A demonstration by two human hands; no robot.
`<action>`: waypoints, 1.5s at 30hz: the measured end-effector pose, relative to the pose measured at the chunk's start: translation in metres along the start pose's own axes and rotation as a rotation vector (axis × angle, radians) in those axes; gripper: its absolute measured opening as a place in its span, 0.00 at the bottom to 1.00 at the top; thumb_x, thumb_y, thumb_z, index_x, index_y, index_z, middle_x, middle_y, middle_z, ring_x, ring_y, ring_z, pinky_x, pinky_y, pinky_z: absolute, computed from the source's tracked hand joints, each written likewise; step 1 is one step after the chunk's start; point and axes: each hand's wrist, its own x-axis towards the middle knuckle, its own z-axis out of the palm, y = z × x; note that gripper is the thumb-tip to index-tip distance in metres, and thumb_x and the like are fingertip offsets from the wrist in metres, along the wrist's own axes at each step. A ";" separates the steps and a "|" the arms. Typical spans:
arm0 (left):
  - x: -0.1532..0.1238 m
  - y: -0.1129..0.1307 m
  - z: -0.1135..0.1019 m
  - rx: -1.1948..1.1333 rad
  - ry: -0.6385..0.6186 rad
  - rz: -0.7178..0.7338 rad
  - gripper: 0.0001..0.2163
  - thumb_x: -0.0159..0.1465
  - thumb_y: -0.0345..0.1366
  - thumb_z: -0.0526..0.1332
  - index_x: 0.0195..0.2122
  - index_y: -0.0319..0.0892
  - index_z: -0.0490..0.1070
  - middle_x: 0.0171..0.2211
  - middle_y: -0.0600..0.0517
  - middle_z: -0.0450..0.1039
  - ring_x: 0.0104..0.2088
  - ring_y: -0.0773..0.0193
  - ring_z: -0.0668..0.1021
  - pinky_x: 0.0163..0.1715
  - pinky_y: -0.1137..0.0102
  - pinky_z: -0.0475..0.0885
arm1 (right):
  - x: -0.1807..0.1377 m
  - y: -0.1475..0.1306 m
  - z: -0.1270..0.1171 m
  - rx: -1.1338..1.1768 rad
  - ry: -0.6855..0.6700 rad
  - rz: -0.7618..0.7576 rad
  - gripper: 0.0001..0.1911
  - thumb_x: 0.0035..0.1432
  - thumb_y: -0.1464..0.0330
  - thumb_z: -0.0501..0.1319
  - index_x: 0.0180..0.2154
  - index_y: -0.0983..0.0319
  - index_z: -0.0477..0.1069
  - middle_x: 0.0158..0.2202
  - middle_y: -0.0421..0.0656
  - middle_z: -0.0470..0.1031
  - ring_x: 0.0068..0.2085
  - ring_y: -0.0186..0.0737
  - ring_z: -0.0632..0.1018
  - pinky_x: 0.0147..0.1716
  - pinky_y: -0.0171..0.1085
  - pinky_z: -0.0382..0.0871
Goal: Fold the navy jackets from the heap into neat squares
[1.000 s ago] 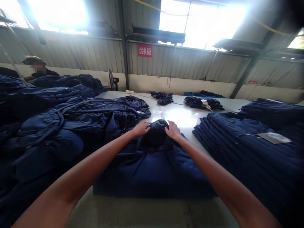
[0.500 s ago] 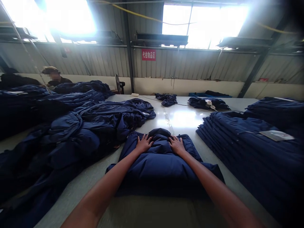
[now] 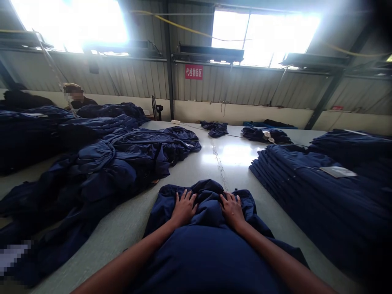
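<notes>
A dark navy jacket [image 3: 208, 249] lies on the table in front of me, its puffed, bunched part at the far end. My left hand [image 3: 184, 207] rests on the left of that bunched part with its fingers spread. On the right side, my right hand [image 3: 232, 209] lies on the same cloth, fingers also spread. Both palms press down on the fabric and neither hand grips it. The near end of the jacket runs out of the bottom of the view.
A loose heap of navy garments [image 3: 122, 159] lies to the left. At the right stands a neat stack of folded garments [image 3: 284, 175] with a tag [image 3: 338, 172] on top. Smaller bundles [image 3: 265, 134] lie at the table's far side. A person [image 3: 76, 98] is at the back left.
Both hands and the jacket have come nearer to me along the table. The cloth between my arms now bulges toward me and reaches the bottom edge of the view.
</notes>
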 end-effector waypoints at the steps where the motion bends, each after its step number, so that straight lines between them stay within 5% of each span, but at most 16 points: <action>1: -0.008 0.003 -0.002 -0.005 0.012 0.011 0.22 0.75 0.39 0.53 0.69 0.42 0.65 0.69 0.38 0.65 0.72 0.41 0.61 0.70 0.33 0.49 | -0.007 -0.001 -0.003 -0.003 -0.002 -0.007 0.24 0.74 0.63 0.50 0.65 0.55 0.72 0.68 0.52 0.69 0.67 0.56 0.67 0.69 0.60 0.49; 4: -0.025 0.008 -0.006 -0.032 0.042 0.082 0.21 0.71 0.29 0.55 0.64 0.42 0.68 0.63 0.41 0.70 0.65 0.47 0.70 0.70 0.41 0.56 | -0.023 0.000 -0.013 -0.023 0.008 -0.068 0.24 0.72 0.69 0.51 0.62 0.54 0.76 0.64 0.51 0.73 0.63 0.53 0.72 0.68 0.54 0.52; 8: -0.037 0.009 -0.019 -0.161 0.042 0.202 0.24 0.64 0.20 0.52 0.57 0.48 0.73 0.54 0.48 0.75 0.53 0.54 0.75 0.57 0.59 0.74 | -0.036 0.004 -0.038 -0.004 0.038 -0.206 0.27 0.66 0.76 0.51 0.55 0.51 0.81 0.58 0.48 0.77 0.56 0.49 0.76 0.66 0.48 0.59; 13: -0.021 0.014 -0.076 -0.338 0.217 0.342 0.24 0.67 0.21 0.50 0.56 0.51 0.73 0.51 0.49 0.74 0.51 0.55 0.75 0.55 0.59 0.75 | -0.023 0.005 -0.095 0.158 0.201 -0.236 0.25 0.70 0.71 0.49 0.57 0.49 0.79 0.57 0.46 0.77 0.54 0.50 0.78 0.53 0.44 0.73; 16: 0.017 0.016 -0.130 -0.352 0.371 0.421 0.21 0.69 0.23 0.49 0.55 0.48 0.73 0.50 0.46 0.73 0.50 0.56 0.75 0.54 0.60 0.76 | 0.013 0.004 -0.142 0.153 0.364 -0.262 0.23 0.71 0.69 0.50 0.55 0.50 0.80 0.55 0.47 0.77 0.52 0.50 0.79 0.49 0.44 0.74; 20: 0.106 0.009 -0.194 -0.210 0.536 0.499 0.19 0.71 0.24 0.49 0.56 0.44 0.71 0.52 0.45 0.72 0.55 0.56 0.73 0.60 0.59 0.70 | 0.101 0.006 -0.204 0.068 0.581 -0.259 0.22 0.73 0.68 0.49 0.56 0.54 0.79 0.55 0.48 0.75 0.53 0.49 0.76 0.50 0.43 0.73; 24: 0.207 -0.008 -0.224 0.004 0.419 0.286 0.20 0.73 0.30 0.52 0.66 0.44 0.65 0.67 0.43 0.61 0.68 0.50 0.63 0.69 0.53 0.59 | 0.210 0.012 -0.233 -0.008 0.567 -0.234 0.22 0.74 0.65 0.50 0.64 0.55 0.71 0.67 0.50 0.64 0.64 0.55 0.67 0.62 0.52 0.65; 27: 0.257 -0.019 -0.205 0.009 0.334 0.091 0.26 0.72 0.37 0.58 0.70 0.40 0.60 0.73 0.36 0.53 0.72 0.36 0.55 0.69 0.35 0.49 | 0.267 0.014 -0.210 0.060 0.281 -0.003 0.30 0.76 0.57 0.49 0.74 0.54 0.53 0.75 0.51 0.51 0.70 0.56 0.62 0.65 0.56 0.60; 30: 0.268 -0.028 -0.146 -0.014 0.224 -0.099 0.27 0.76 0.44 0.49 0.73 0.39 0.54 0.73 0.32 0.53 0.73 0.30 0.55 0.64 0.26 0.48 | 0.278 0.010 -0.148 0.103 0.098 0.116 0.33 0.77 0.54 0.41 0.76 0.55 0.44 0.75 0.54 0.51 0.71 0.56 0.63 0.64 0.57 0.61; 34: 0.240 -0.042 -0.043 -0.034 0.010 -0.138 0.27 0.75 0.49 0.49 0.72 0.49 0.60 0.73 0.41 0.60 0.73 0.37 0.59 0.66 0.31 0.53 | 0.247 0.005 -0.043 0.088 -0.109 0.144 0.32 0.76 0.52 0.42 0.74 0.53 0.54 0.75 0.53 0.56 0.72 0.57 0.61 0.65 0.62 0.59; 37: 0.224 -0.055 0.010 -0.037 -0.053 -0.151 0.25 0.76 0.48 0.45 0.70 0.51 0.64 0.74 0.45 0.57 0.75 0.42 0.54 0.70 0.35 0.48 | 0.228 0.010 0.010 0.048 -0.158 0.127 0.30 0.76 0.55 0.43 0.72 0.53 0.62 0.76 0.48 0.55 0.75 0.53 0.54 0.70 0.58 0.48; 40: 0.223 -0.064 0.026 -0.036 -0.053 -0.141 0.25 0.76 0.49 0.43 0.71 0.54 0.62 0.76 0.49 0.51 0.76 0.45 0.51 0.71 0.38 0.44 | 0.224 0.016 0.028 0.023 -0.146 0.104 0.30 0.76 0.58 0.42 0.73 0.54 0.59 0.77 0.45 0.52 0.76 0.49 0.50 0.72 0.52 0.44; 45: 0.218 -0.062 0.020 -0.022 -0.039 -0.133 0.25 0.76 0.48 0.45 0.71 0.54 0.62 0.76 0.48 0.54 0.75 0.46 0.54 0.72 0.41 0.47 | 0.220 0.016 0.026 0.025 -0.126 0.114 0.30 0.77 0.54 0.40 0.71 0.50 0.63 0.76 0.43 0.56 0.75 0.49 0.53 0.71 0.52 0.48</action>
